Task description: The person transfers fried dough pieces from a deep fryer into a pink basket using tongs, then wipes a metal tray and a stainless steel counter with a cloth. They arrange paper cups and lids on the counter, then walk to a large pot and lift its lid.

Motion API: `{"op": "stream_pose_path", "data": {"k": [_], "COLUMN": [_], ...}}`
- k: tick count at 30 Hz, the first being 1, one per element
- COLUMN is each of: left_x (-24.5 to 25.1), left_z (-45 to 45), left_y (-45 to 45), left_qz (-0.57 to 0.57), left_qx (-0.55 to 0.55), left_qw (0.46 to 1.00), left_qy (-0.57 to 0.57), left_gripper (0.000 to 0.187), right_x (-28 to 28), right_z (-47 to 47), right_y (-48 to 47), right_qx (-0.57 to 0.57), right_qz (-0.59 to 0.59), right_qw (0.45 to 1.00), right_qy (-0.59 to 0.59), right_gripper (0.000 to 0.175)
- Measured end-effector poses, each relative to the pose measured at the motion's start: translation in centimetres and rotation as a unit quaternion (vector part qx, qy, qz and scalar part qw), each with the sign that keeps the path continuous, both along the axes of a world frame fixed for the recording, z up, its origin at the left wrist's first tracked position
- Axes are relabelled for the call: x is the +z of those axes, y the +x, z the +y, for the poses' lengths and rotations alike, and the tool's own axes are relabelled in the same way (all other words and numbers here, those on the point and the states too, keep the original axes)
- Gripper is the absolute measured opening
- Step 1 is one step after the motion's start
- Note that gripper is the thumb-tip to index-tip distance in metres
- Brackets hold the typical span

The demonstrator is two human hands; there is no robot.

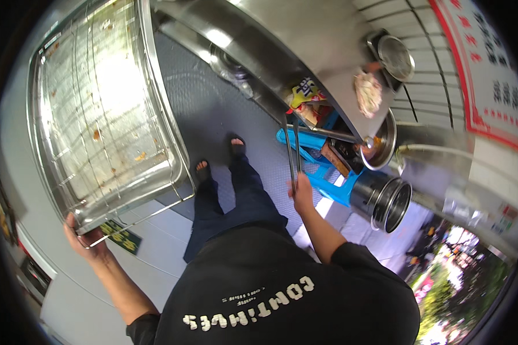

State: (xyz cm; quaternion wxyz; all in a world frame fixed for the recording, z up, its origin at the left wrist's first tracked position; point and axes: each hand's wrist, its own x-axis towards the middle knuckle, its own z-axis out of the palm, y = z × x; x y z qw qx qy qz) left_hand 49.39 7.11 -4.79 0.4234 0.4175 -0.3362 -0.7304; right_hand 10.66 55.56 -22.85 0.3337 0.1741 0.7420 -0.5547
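Observation:
At the near corner of a large shallow metal tray, my left hand has its fingers closed around the rim. A wire rack lies over the tray, and its near end juts past the rim beside my palm. Brown crumbs and greasy spots dot the tray's shiny bottom. My right hand is closed on a pair of long metal tongs. The tongs point forward, away from my body, with nothing visible in their tips. Whether the tray also rests on something below is unclear.
A stainless steel counter on the right bears a pale cloth-like lump and a round metal container. Packets sit under its edge. A blue plastic stool, a metal bowl and a steel pot stand nearby.

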Motion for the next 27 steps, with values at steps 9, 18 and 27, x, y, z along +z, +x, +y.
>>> {"op": "stream_pose_path", "data": {"k": [9, 18, 27], "left_x": [-1.1, -1.4, 1.6], "left_z": [2.6, 4.7, 8.2], "left_y": [0.3, -0.1, -8.3], "left_qz": [-0.089, -0.155, -0.084], "left_qx": [0.127, 0.157, 0.311], "left_qw": [0.988, 0.975, 0.946], "left_qy": [0.025, 0.013, 0.019], "left_gripper": [0.033, 0.035, 0.007], "right_x": [-10.2, -17.2, 4.2], "right_z": [-22.4, -22.3, -28.2], "right_y": [-24.8, -31.5, -7.4], "right_qx": [-0.029, 0.299, 0.458], "right_qz": [0.005, 0.401, -0.161], "right_qw": [1.0, 0.806, 0.864], "right_qy": [-0.004, 0.316, -0.134], "right_gripper": [0.027, 0.045, 0.059]}}
